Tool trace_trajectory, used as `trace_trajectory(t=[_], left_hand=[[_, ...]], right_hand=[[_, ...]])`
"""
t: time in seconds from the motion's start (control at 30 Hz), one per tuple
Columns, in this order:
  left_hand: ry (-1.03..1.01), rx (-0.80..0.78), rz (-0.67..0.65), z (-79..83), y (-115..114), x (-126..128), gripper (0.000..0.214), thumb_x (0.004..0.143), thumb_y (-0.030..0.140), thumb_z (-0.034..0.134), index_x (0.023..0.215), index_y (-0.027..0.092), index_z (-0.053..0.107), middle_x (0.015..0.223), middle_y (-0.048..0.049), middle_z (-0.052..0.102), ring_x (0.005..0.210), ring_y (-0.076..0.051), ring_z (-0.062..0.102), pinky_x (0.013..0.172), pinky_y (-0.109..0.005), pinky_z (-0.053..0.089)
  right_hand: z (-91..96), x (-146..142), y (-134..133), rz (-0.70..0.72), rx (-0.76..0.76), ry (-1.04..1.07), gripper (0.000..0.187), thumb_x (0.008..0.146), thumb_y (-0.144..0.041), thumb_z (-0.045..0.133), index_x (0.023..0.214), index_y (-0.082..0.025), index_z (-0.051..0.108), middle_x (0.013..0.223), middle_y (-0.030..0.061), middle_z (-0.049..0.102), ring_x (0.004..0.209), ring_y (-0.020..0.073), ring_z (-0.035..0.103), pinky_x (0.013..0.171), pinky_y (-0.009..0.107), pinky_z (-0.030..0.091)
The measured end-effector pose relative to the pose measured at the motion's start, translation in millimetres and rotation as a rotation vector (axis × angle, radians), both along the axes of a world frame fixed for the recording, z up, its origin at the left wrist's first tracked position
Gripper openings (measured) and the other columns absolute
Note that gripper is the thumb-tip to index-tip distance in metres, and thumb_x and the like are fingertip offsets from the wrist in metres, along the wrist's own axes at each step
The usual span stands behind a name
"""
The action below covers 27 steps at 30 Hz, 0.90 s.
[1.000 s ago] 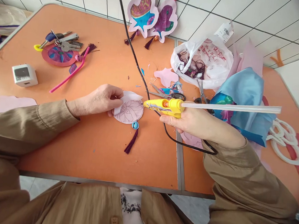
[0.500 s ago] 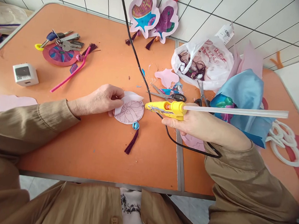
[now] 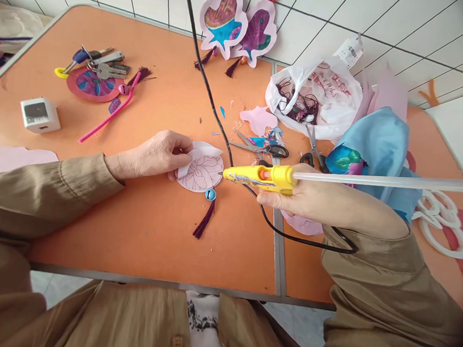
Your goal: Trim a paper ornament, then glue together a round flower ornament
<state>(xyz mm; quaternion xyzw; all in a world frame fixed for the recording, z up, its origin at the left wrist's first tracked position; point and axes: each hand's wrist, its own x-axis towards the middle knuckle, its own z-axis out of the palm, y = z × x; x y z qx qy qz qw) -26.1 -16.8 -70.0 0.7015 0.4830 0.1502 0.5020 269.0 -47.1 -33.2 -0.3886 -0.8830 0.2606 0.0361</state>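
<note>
Tabletop [image 3: 233, 254], glue stick [image 3: 391, 181] partly off-frame

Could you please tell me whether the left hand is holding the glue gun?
No, the right hand holds the glue gun, while the left hand pinches the pale round piece.

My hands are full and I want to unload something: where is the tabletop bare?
Mostly bare: the front of the orange tabletop, between the purple tassel and near edge, and the patch between pink strip and black cord. Crowded: the right side, around scissors, plastic bag and blue cloth.
</note>
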Motion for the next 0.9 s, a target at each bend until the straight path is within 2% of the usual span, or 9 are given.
trace_trajectory(t=[0.07,0.13,0.23,0.37,0.57,0.77,0.9], left_hand=[[0.001,0.004,0.004,-0.8,0.1,-0.4,0.007,0.071,0.015,0.054,0.065,0.018,0.055,0.056,0.0016,0.062,0.047,-0.012,0.061,0.046,-0.022,0.046],[-0.001,0.000,0.012,-2.2,0.4,-1.0,0.006,0.071,0.015,0.054,0.066,0.018,0.055,0.057,0.0016,0.062,0.047,-0.012,0.061,0.046,-0.022,0.046],[-0.009,-0.010,0.018,-4.3,0.9,-1.6,0.005,0.070,0.015,0.054,0.068,0.018,0.055,0.058,0.0015,0.062,0.047,-0.012,0.060,0.047,-0.023,0.047],[-0.005,-0.009,0.019,-3.9,0.8,-1.0,0.006,0.070,0.013,0.054,0.066,0.018,0.053,0.057,0.0017,0.062,0.046,-0.012,0.060,0.046,-0.023,0.045],[0.015,-0.001,0.018,1.0,-0.2,1.5,0.009,0.069,0.012,0.053,0.063,0.018,0.054,0.054,0.0025,0.061,0.045,-0.012,0.060,0.046,-0.022,0.044],[0.020,-0.010,0.005,3.4,0.2,3.3,0.011,0.068,0.010,0.052,0.062,0.018,0.057,0.051,0.0025,0.060,0.045,-0.011,0.058,0.046,-0.021,0.044],[0.026,-0.017,0.011,2.5,0.6,3.2,0.010,0.069,0.010,0.052,0.064,0.018,0.057,0.053,0.0016,0.061,0.046,-0.012,0.059,0.047,-0.023,0.045]], right_hand=[[-0.9,-2.4,-0.4,0.004,0.011,-0.022,0.036,0.094,-0.051,0.051,0.118,-0.032,0.071,0.099,0.0003,0.075,0.089,0.0237,0.069,0.075,0.035,0.055],[-1.1,-3.6,-0.4,0.013,0.000,-0.042,0.034,0.095,-0.051,0.051,0.113,-0.030,0.072,0.093,0.0001,0.075,0.083,0.0220,0.069,0.070,0.032,0.053],[-1.6,-2.7,-0.1,0.003,-0.031,-0.048,0.031,0.096,-0.049,0.053,0.106,-0.029,0.073,0.084,-0.0010,0.074,0.077,0.0205,0.068,0.070,0.031,0.053],[-7.9,2.0,0.4,0.003,-0.028,-0.064,0.029,0.096,-0.046,0.052,0.108,-0.029,0.073,0.078,-0.0018,0.072,0.066,0.0190,0.065,0.066,0.031,0.052],[-8.9,-0.9,0.7,0.008,-0.019,-0.052,0.036,0.096,-0.048,0.050,0.115,-0.026,0.071,0.088,0.0012,0.072,0.078,0.0213,0.067,0.073,0.034,0.053],[3.0,-9.6,1.4,-0.014,-0.089,-0.059,0.025,0.094,-0.045,0.054,0.088,-0.027,0.069,0.069,-0.0039,0.066,0.058,0.0161,0.058,0.059,0.030,0.048],[2.3,-7.9,2.9,-0.013,-0.114,-0.048,0.024,0.093,-0.045,0.056,0.082,-0.026,0.066,0.063,-0.0060,0.062,0.055,0.0142,0.056,0.057,0.029,0.047]])
